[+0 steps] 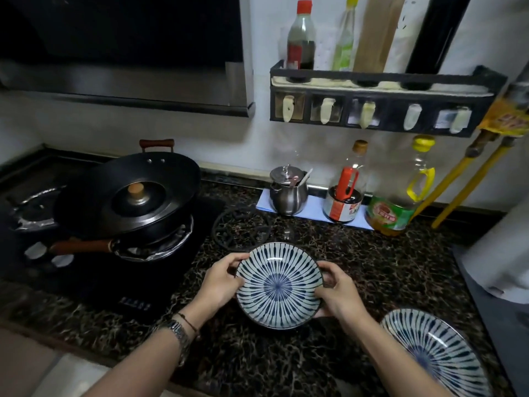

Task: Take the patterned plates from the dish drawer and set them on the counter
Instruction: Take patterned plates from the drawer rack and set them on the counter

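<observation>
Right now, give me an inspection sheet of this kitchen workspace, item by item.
Surface: dark marbled counter, hob at left.
Job's things: one patterned plate held over the counter; second plate lying at right.
Clutter: lidded wok, trivet, steel pot, two oil bottles.
Hands: left hand and right hand grip opposite rims of the held plate.
Cables: nothing seen.
Surroundings: spice rack, range hood, yellow pipes.
</observation>
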### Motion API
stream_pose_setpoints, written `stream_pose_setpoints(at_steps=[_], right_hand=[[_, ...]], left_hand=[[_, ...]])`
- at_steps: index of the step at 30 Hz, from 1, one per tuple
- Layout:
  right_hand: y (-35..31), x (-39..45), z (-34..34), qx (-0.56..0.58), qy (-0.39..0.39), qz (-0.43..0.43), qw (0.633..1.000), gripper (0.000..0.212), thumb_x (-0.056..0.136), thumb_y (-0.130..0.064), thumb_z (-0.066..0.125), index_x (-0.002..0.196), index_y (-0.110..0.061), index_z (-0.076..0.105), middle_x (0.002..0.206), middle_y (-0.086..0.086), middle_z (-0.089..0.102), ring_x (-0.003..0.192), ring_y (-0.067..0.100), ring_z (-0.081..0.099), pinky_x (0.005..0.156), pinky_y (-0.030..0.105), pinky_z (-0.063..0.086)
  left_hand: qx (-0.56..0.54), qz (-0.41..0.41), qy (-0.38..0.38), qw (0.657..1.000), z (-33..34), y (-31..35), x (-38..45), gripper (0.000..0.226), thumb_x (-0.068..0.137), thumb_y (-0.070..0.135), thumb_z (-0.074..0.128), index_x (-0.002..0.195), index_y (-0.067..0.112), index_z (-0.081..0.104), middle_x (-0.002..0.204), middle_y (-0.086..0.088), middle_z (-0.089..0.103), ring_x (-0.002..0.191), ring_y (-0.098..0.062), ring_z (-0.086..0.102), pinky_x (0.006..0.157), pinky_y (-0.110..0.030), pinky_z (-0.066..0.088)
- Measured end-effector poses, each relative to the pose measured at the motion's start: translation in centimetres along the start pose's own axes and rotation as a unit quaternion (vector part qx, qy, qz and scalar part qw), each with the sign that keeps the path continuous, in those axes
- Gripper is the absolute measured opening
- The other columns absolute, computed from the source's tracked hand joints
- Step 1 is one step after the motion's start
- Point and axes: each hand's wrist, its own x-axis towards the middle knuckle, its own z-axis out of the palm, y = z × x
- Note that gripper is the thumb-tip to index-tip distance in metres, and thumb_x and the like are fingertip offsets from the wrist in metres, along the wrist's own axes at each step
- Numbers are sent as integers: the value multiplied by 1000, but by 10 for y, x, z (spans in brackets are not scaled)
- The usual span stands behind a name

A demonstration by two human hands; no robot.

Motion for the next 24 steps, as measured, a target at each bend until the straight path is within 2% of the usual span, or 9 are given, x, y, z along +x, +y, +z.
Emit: stream_pose_setpoints(at_steps=[2,5,8,12,14,16,20,24], right_hand=[[8,15,10,-10,11,6,1000,50,78,13,52,116,-19,54,107,8,67,78,23,70,47,42,59],[16,30,19,-24,29,16,999,49,77,13,54,114,-20,55,103,6,67,83,25,69,52,47,60],[23,38,24,-23,37,31,999,48,78,13,53,112,-21,55,93,-1,65,73,20,68,48,46,59],[31,44,27,-19,51,41,998,52,77,15,53,115,-19,55,91,0,67,81,24,68,45,35,59],[32,45,27,-24,56,40,997,52,76,17,53,115,-18,56,83,-5,64,81,21,67,46,25,56],[31,45,28,-21,58,42,997,51,77,18,52,111,-20,55,79,-6,62,75,17,65,42,23,55],[34,45,27,-16,58,53,997,54,79,18,48,110,-26,53,80,-5,61,66,17,65,34,32,53],[36,46,25,-17,55,61,996,55,80,16,49,111,-29,51,83,-4,61,68,16,66,40,37,56]], left_hand=[[-5,-8,0,1000,-3,-9,16,57,71,-18,56,103,28,62,109,-8,67,74,-25,66,81,-44,57],[-4,-23,-20,1000,-5,-21,33,54,72,-15,60,104,29,62,108,-4,65,81,-33,70,78,-47,58],[8,-28,-39,999,-4,-31,45,52,73,-10,64,106,30,62,109,-3,64,83,-35,70,75,-49,59],[-4,-30,-50,998,0,-44,55,56,73,-10,63,97,40,62,112,-5,63,81,-34,71,73,-51,59],[-6,-35,-56,998,1,-48,56,55,74,-11,63,100,37,61,112,-6,63,81,-33,71,73,-51,59],[-13,-39,-60,997,2,-52,58,53,75,-12,62,104,33,61,112,-6,63,82,-32,71,73,-51,60],[-18,-42,-65,997,5,-57,60,56,75,-11,62,103,37,61,114,-6,63,83,-32,71,71,-50,60],[-18,-42,-71,996,7,-59,61,56,76,-10,62,101,41,60,115,-4,63,85,-28,71,71,-49,61]])
